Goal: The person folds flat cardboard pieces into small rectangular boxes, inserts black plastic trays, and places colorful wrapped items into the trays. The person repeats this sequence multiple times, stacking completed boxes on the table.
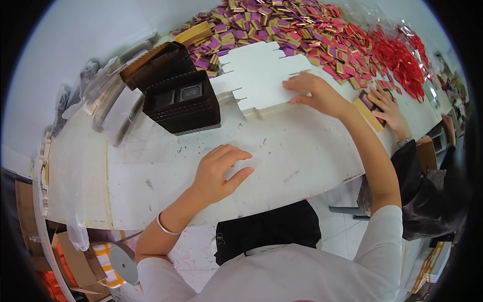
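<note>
Head view. Left hand (219,171) rests palm down on the white counter (151,171), fingers loosely curled and spread, gripping nothing; a thin bangle sits at its wrist. Right hand (314,90) is stretched forward, fingers flat on the near right edge of the stack of white die-cut cards (261,75); pressing, not closed around it. The stack lies mid-counter, just right of the dark brown trays (183,103), which stand stacked and touching it at their corner. Behind: a heap of purple and gold pieces (282,25), then red ribbons (402,60) further right. A co-worker's hand (387,108) works at the right end. Bare counter between the hands and along the near edge; the edge curves just below the left wrist.
</note>
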A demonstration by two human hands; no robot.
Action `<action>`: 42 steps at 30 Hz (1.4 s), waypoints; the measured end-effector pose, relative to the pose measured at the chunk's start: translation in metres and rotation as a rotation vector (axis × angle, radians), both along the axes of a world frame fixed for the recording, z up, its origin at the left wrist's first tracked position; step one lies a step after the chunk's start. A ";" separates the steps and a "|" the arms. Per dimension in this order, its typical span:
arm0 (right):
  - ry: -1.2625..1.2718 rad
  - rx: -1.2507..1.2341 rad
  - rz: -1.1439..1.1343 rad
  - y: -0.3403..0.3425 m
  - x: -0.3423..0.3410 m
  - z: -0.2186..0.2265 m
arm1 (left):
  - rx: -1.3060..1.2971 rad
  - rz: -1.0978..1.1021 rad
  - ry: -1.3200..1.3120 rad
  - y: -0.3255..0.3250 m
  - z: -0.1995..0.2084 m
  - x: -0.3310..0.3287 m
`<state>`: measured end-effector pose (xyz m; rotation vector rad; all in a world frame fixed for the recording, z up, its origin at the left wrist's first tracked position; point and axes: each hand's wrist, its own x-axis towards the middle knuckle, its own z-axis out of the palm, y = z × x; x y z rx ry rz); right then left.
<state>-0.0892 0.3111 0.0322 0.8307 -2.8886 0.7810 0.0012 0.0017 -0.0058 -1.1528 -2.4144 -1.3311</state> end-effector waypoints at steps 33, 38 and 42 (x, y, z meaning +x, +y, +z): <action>0.412 -0.037 0.133 -0.033 0.195 -0.058 | -0.294 0.167 0.253 0.046 -0.009 0.099; 0.245 -0.058 0.117 -0.038 0.186 -0.041 | -0.365 0.094 0.144 0.047 -0.002 0.085; -0.054 0.024 0.025 -0.045 0.158 -0.033 | -0.496 0.155 0.014 0.051 0.000 0.059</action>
